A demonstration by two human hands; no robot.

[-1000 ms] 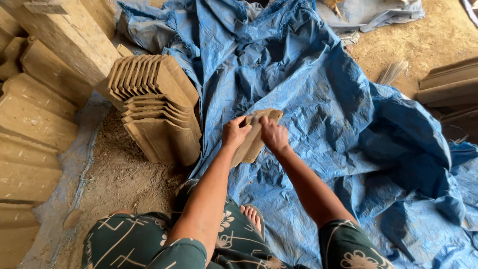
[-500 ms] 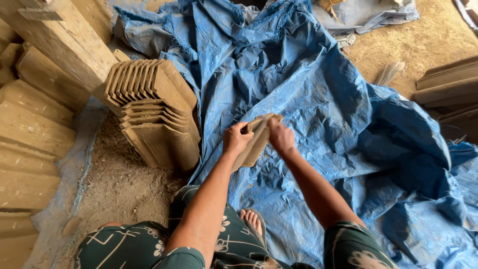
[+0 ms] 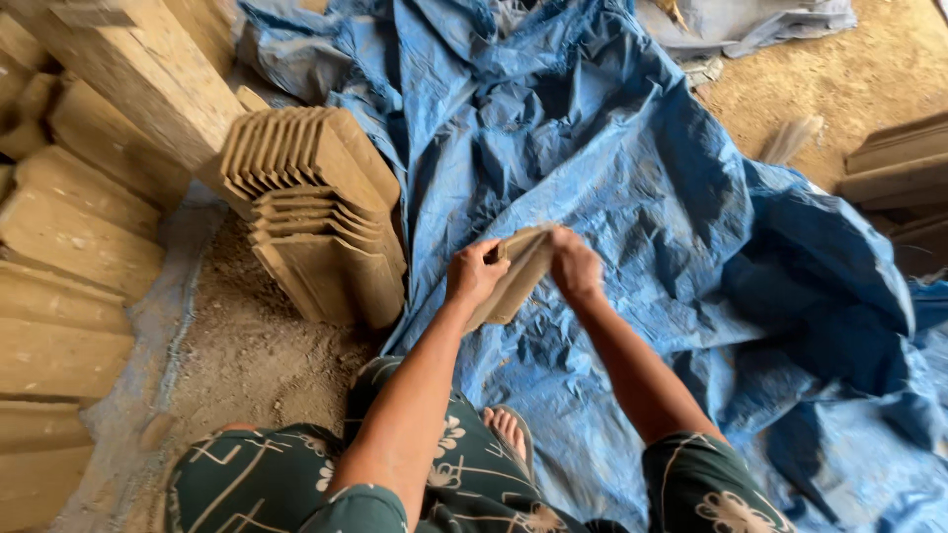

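Since half a second ago the clay tile has barely shifted; both hands have stayed on it at the same spot above the tarp, and the view has only drifted slightly.

The largest thing in view is the blue tarp, crumpled and creased, spread over a sandy dirt floor that shows bare at the lower left and again at the upper right. Along the left edge lie rows of long pale clay slabs, stacked and leaning. Just beside the tarp's left border stands a stack of tiles, a row set on edge resting on top of others laid flat beneath. At the far right more flat slabs sit on the dirt. At the bottom the person's knees in dark green patterned cloth frame a bare foot resting on the tarp.

The tile is held in the air over the middle of the tarp, near the stack but apart from it. Its long axis runs on a slant, the upper end pointing up and to the right, the lower end down and to the left toward the person. The left hand is closed around its left edge, and the right hand is clamped over its upper end, fingers curled on it.
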